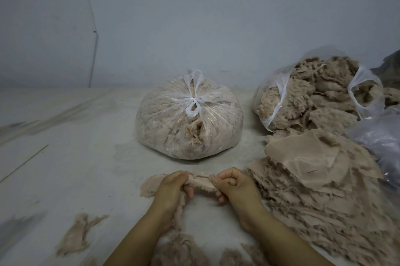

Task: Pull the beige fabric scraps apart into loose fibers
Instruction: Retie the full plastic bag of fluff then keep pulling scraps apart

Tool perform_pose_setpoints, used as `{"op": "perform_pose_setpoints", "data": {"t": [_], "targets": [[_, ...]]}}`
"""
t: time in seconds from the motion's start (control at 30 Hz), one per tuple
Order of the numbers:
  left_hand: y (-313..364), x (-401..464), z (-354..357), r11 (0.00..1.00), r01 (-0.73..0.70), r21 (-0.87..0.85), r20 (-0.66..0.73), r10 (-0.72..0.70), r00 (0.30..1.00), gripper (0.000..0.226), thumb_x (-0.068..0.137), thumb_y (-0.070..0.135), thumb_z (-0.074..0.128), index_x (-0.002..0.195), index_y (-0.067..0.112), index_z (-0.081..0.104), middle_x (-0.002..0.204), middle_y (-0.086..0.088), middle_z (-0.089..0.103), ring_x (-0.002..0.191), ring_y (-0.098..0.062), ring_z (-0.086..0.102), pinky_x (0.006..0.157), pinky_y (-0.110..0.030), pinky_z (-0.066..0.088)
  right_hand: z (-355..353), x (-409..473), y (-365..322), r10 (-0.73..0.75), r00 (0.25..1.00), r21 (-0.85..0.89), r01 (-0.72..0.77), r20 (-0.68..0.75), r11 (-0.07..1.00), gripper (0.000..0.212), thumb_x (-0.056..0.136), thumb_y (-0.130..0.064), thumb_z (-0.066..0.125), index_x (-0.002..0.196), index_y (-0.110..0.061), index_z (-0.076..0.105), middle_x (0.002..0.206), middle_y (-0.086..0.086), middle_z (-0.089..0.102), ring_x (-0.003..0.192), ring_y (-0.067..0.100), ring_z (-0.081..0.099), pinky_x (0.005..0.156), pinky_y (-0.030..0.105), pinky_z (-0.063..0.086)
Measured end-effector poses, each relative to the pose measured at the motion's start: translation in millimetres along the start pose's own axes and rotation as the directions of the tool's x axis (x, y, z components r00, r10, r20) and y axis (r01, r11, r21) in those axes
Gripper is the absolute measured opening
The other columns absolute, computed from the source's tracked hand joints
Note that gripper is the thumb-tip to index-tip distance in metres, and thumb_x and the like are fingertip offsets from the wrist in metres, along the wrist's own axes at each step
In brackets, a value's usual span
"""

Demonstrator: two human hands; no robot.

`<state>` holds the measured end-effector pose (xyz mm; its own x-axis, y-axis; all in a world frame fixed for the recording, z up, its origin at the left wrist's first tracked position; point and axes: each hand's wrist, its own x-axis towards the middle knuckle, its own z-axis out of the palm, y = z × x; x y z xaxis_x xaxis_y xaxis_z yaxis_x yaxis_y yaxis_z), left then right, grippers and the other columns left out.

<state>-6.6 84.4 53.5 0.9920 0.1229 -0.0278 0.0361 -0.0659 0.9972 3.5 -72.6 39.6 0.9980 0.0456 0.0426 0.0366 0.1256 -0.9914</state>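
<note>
A beige fabric scrap [200, 181] is stretched between my two hands just above the pale floor. My left hand [173, 190] grips its left part, with a flap of the scrap sticking out to the left. My right hand [234, 185] pinches its right end with curled fingers. A big heap of beige fabric scraps [320, 192] lies right beside my right hand. Loose beige fibers [179, 246] lie under my forearms, and another tuft of fibers [75, 234] lies to the left.
A tied clear plastic bag of fibers [188, 118] stands straight ahead. An open clear bag of beige material [309, 96] leans at the right by the wall. Crumpled bluish plastic [381, 138] lies at the far right. A thin stick [23, 162] lies on the floor at the left.
</note>
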Motion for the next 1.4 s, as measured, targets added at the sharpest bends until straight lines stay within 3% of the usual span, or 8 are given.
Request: {"op": "perform_pose_setpoints", "data": {"t": [0.23,0.33,0.53,0.63,0.87,1.13,1.27,1.4], "targets": [[-6,4,-2,0.993,-0.062,0.096,0.011,0.062,0.998,0.028,0.087,0.043,0.06,0.073,0.019,0.063,0.063,0.003,0.062,0.056,-0.006,0.055,0.054,-0.015,0.043,-2,1,-1,0.018,1.0,-0.023,-0.018,-0.009,1.0,0.012,0.083,-0.012,0.072,0.075,-0.005,0.067,0.051,0.002,0.057,0.042,0.008,0.046,0.042,0.019,0.038],[-11,5,-1,0.945,-0.191,0.266,0.064,0.18,0.982,0.009,0.082,0.03,0.071,0.081,0.021,0.068,0.074,0.006,0.065,0.075,-0.007,0.061,0.07,-0.024,0.047,-1,0,0,0.029,0.999,-0.058,-0.028,0.017,0.998,0.011,0.086,-0.009,0.068,0.076,-0.008,0.068,0.057,0.003,0.061,0.044,0.007,0.049,0.042,0.019,0.038],[-7,9,-6,0.967,-0.181,0.177,-0.113,0.203,0.973,0.028,0.095,0.024,0.051,0.071,0.013,0.06,0.071,0.004,0.065,0.066,-0.009,0.055,0.059,-0.016,0.04,-3,4,-1,0.031,0.999,-0.099,-0.033,-0.03,0.995,0.018,0.093,-0.005,0.057,0.078,-0.01,0.065,0.058,0.002,0.058,0.048,0.011,0.048,0.042,0.021,0.039],[-5,5,-1,0.962,-0.188,0.198,0.061,0.179,0.982,0.011,0.087,0.032,0.064,0.097,0.028,0.063,0.09,0.015,0.067,0.084,0.005,0.061,0.067,-0.005,0.044,0,1,-3,0.037,0.996,-0.02,-0.036,0.087,0.999,0.018,0.095,-0.007,0.054,0.078,-0.008,0.062,0.063,0.003,0.061,0.054,0.011,0.055,0.049,0.021,0.045],[-6,-3,9,0.965,-0.235,0.114,0.18,0.212,0.961,0.03,0.096,0.016,0.051,0.085,-0.009,0.062,0.076,-0.02,0.062,0.071,-0.022,0.056,0.067,-0.027,0.045,5,-2,1,0.023,0.997,-0.063,-0.019,0.068,0.998,0.019,0.1,-0.013,0.044,0.082,-0.012,0.051,0.055,0.004,0.053,0.044,0.011,0.048,0.046,0.026,0.044],[1,1,2,0.975,-0.004,-0.222,0.056,0.017,0.998,0.031,0.079,0.033,0.066,0.073,0.003,0.067,0.066,-0.017,0.066,0.055,-0.02,0.062,0.05,-0.025,0.05,4,-3,-2,-0.117,0.988,-0.131,0.13,0.102,0.983,0.017,0.098,-0.014,0.049,0.082,-0.013,0.054,0.044,0.0,0.044,0.038,0.015,0.04,0.043,0.027,0.034],[-2,5,-1,0.991,-0.029,-0.134,0.029,0.033,0.999,0.053,0.083,0.044,0.058,0.083,-0.009,0.061,0.044,-0.001,0.042,0.037,-0.01,0.036,0.038,-0.019,0.031,3,-2,-1,-0.148,0.985,-0.134,0.159,0.088,0.978,0.016,0.097,-0.015,0.051,0.083,-0.012,0.056,0.044,-0.001,0.047,0.039,0.014,0.042,0.044,0.029,0.037],[-7,8,1,0.965,-0.206,0.161,-0.056,0.217,0.974,0.041,0.085,0.045,0.054,0.065,0.009,0.054,0.051,0.007,0.049,0.049,-0.008,0.045,0.05,-0.017,0.038,-1,0,4,-0.118,0.993,-0.185,0.12,0.019,0.975,0.012,0.095,-0.018,0.055,0.084,-0.016,0.058,0.051,-0.001,0.056,0.046,0.014,0.051,0.048,0.028,0.043]]}}
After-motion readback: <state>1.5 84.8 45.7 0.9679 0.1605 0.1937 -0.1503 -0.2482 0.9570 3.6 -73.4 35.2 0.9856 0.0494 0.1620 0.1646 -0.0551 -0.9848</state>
